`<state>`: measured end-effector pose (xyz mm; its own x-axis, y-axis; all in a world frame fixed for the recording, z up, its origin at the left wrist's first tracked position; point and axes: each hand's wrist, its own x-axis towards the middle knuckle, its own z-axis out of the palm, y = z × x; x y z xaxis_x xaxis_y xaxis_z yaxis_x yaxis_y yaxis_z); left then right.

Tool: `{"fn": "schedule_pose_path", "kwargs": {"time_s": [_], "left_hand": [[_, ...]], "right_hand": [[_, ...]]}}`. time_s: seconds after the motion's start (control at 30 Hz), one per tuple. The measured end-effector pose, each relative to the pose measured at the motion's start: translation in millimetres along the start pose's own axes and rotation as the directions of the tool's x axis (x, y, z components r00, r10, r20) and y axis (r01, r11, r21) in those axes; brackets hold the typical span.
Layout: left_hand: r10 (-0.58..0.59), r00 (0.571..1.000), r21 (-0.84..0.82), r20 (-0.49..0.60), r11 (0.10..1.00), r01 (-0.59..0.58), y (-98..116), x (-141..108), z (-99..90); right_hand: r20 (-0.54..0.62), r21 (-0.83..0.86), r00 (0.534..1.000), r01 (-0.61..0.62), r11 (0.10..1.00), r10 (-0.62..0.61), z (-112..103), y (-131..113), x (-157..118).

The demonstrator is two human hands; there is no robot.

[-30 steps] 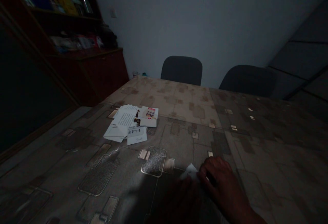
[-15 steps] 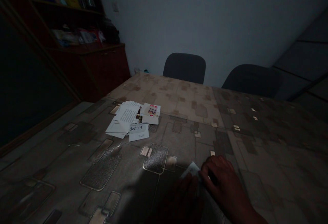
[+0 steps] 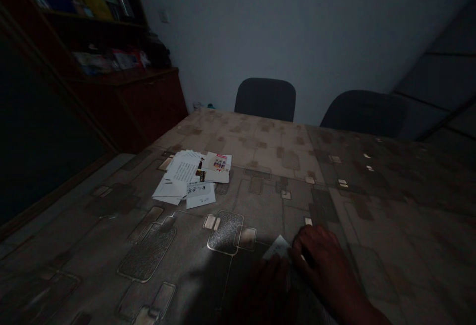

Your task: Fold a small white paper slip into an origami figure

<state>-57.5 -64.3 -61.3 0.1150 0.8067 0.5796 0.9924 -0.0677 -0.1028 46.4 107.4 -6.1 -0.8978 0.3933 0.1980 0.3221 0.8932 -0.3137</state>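
Observation:
A small pale piece of paper lies on the patterned tabletop near the bottom of the view. My left hand, deep in shadow, rests its extended fingers flat over the paper's lower part. At the paper's right edge is my right hand, its fingers curled and its thumb and fingertips pressed together on the paper. The hands are close together, and darkness hides most of the left one. Farther off to the left lies a loose pile of printed cards and papers, touched by neither hand.
The table has a cloth patterned with rounded rectangles. Two dark chairs stand behind its far edge. A dark red cabinet with filled shelves is at the upper left. A glass stands near the far left corner.
The view has shifted slightly, so the cabinet and card pile appear a little lower. Both hands and the small paper look almost unchanged.

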Motion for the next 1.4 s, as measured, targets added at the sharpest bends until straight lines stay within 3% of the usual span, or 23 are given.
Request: {"fn": "schedule_pose_path", "kwargs": {"time_s": [0.13,0.7,0.9,1.03,1.23,1.4], "left_hand": [[0.014,0.998,-0.019,0.060,1.000,-0.013,0.0,-0.1,-5.5],[0.016,0.996,-0.013,0.090,1.000,-0.014,0.8,-1.9,-5.2],[-0.016,1.000,-0.032,-0.010,0.999,0.015,0.1,-2.6,1.0],[0.055,0.998,-0.041,0.024,0.998,-0.054,-5.6,-3.4,2.1],[0.045,0.999,0.011,0.030,0.999,-0.045,-4.2,-6.0,7.9],[0.047,0.999,0.018,0.025,0.999,-0.047,-3.9,-3.9,5.9]], "right_hand": [[-0.018,0.008,1.000,0.001,1.000,-0.001,0.9,0.2,-1.0],[-0.016,-0.013,1.000,-0.004,1.000,0.003,-0.1,-1.3,-0.4],[-0.021,-0.024,1.000,-0.013,1.000,0.012,1.4,-0.9,0.2],[-0.048,-0.045,0.999,-0.007,0.999,0.005,4.3,-0.8,0.9],[-0.039,0.089,0.999,0.015,0.996,-0.012,-17.2,5.9,-4.4],[-0.128,-0.029,0.971,0.200,0.979,-0.202,-18.8,13.4,-25.7]]}}
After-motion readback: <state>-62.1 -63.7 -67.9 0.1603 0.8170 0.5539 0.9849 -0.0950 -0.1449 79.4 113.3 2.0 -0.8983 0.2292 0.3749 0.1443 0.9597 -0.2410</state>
